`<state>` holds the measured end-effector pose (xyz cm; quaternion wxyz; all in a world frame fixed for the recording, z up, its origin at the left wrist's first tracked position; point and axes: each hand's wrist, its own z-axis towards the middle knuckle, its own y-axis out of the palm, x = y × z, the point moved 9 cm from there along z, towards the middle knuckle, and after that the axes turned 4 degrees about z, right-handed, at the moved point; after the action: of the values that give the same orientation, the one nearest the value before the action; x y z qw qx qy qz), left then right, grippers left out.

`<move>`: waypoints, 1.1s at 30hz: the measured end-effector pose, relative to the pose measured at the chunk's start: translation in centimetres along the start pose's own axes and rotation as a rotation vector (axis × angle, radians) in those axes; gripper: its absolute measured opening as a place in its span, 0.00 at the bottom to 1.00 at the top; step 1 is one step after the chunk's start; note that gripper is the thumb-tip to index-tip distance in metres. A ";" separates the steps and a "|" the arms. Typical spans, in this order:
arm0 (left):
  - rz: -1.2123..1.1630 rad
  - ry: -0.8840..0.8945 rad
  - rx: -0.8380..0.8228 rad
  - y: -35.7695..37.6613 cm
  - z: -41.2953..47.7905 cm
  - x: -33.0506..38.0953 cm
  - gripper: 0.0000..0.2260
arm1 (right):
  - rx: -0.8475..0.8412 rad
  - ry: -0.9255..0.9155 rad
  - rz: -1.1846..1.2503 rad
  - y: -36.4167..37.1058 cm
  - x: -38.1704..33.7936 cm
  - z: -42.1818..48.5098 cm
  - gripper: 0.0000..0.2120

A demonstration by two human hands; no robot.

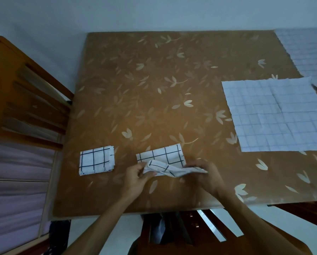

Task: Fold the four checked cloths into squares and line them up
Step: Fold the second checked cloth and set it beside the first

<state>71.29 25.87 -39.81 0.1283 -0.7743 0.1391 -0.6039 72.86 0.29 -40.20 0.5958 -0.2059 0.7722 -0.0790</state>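
Observation:
A folded checked square [96,161] lies near the table's front left. To its right a second checked cloth [160,155] lies partly folded as a strip, its near edge lifted and curled toward me. My left hand [135,178] pinches that lifted edge at its left end. My right hand [206,174] grips the same edge at its right end. An unfolded checked cloth [275,115] is spread flat at the right. Another unfolded checked cloth [306,52] lies at the far right corner, partly out of view.
The table [144,89] has a brown cover with a leaf pattern. A wooden chair [25,100] stands at its left side. Another chair [190,230] is below the near edge, under my arms.

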 end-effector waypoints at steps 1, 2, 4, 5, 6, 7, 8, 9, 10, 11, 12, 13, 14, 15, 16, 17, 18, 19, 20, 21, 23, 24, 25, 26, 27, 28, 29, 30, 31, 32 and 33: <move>0.044 0.093 0.028 -0.1 0.3 1.1 0.17 | 0.078 -0.066 -0.055 -0.9 -0.9 0.0 0.10; 0.089 0.192 0.065 -0.2 0.5 2.1 0.18 | 0.141 -0.138 -0.125 -1.7 -1.7 -0.1 0.12; 0.174 0.317 0.128 0.0 0.7 3.7 0.13 | 0.226 -0.244 -0.244 -2.7 -3.0 -0.4 0.17; 0.202 0.339 0.142 0.2 0.8 4.0 0.09 | 0.235 -0.253 -0.275 -3.0 -3.2 -0.5 0.18; 0.220 0.354 0.139 0.4 0.9 3.9 0.07 | 0.223 -0.250 -0.297 -3.0 -3.1 -0.5 0.16; 0.237 0.354 0.125 0.7 0.7 3.6 0.07 | 0.195 -0.237 -0.310 -3.1 -2.7 -0.4 0.13; 0.253 0.354 0.104 1.1 0.5 3.1 0.08 | 0.156 -0.217 -0.308 -3.0 -2.1 -0.4 0.11; 0.265 0.342 0.083 1.3 0.3 2.5 0.09 | 0.117 -0.205 -0.295 -2.8 -1.5 -0.4 0.10; 0.262 0.313 0.061 1.4 0.2 1.6 0.11 | 0.069 -0.182 -0.271 -2.6 -0.8 -0.4 0.10; 0.250 0.266 0.042 1.5 0.1 0.9 0.12 | 0.023 -0.145 -0.249 -2.4 -0.2 -0.4 0.11; 0.230 0.216 0.030 1.4 0.2 0.3 0.10 | -0.013 -0.088 -0.239 -2.1 0.2 -0.4 0.13; 0.229 0.173 0.026 1.3 0.3 -0.3 0.06 | -0.040 -0.020 -0.225 -2.0 1.0 -0.4 0.13; 0.233 0.144 0.030 1.2 0.5 -0.6 0.03 | -0.056 0.039 -0.211 -1.8 1.7 -0.3 0.11; 0.242 0.114 0.042 1.0 0.6 -0.8 0.06 | -0.059 0.086 -0.192 -1.8 2.2 -0.2 0.10; 0.248 0.088 0.053 0.9 0.7 -1.0 0.10 | -0.049 0.123 -0.171 -1.8 2.4 -0.1 0.09; 0.263 0.068 0.071 0.7 0.8 -0.9 0.13 | -0.032 0.158 -0.142 -1.7 2.6 0.1 0.08; 0.280 0.061 0.092 0.6 1.0 -0.9 0.14 | -0.009 0.188 -0.126 -1.7 2.8 0.3 0.08; 0.306 0.059 0.119 0.4 1.1 -0.6 0.13 | 0.007 0.211 -0.124 -1.7 3.1 0.5 0.10; 0.327 0.053 0.141 0.4 1.2 -0.5 0.12 | 0.016 0.228 -0.136 -1.6 3.3 0.7 0.13; 0.334 0.034 0.151 0.3 1.4 -0.4 0.10 | 0.020 0.247 -0.151 -1.4 3.4 0.8 0.14; 0.352 -0.027 0.137 0.4 1.8 -0.6 0.09 | 0.023 0.270 -0.175 -1.1 3.2 1.1 0.15; 0.377 -0.047 0.131 0.5 1.9 -0.7 0.08 | 0.034 0.278 -0.188 -1.0 3.2 1.1 0.15; 0.409 -0.063 0.133 0.4 2.0 -0.8 0.08 | 0.049 0.279 -0.207 -1.1 3.2 1.1 0.16; 0.439 -0.078 0.145 0.3 2.0 -0.9 0.07 | 0.068 0.280 -0.231 -1.1 3.2 1.1 0.17; 0.462 -0.100 0.157 0.1 2.1 -1.0 0.07 | 0.085 0.284 -0.261 -1.0 3.3 1.0 0.18; 0.481 -0.121 0.163 0.0 2.1 -1.1 0.07 | 0.100 0.292 -0.290 -1.0 3.3 1.0 0.19; 0.496 -0.133 0.161 0.1 2.1 -1.2 0.07 | 0.113 0.297 -0.314 -1.0 3.2 0.9 0.19; 0.508 -0.141 0.153 0.2 2.1 -1.4 0.07 | 0.125 0.302 -0.332 -0.9 3.2 0.9 0.19; 0.520 -0.149 0.144 0.4 2.1 -1.5 0.07 | 0.137 0.306 -0.341 -0.9 3.1 0.9 0.19; 0.531 -0.154 0.139 0.5 2.1 -1.6 0.08 | 0.151 0.309 -0.347 -0.9 3.0 1.0 0.19; 0.541 -0.152 0.137 0.5 2.1 -1.6 0.08 | 0.166 0.311 -0.353 -0.9 2.9 1.0 0.19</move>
<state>72.97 26.02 -41.90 0.3466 -0.7417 0.2893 -0.4961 73.40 -1.58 -42.75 0.4617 -0.2735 0.7974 -0.2760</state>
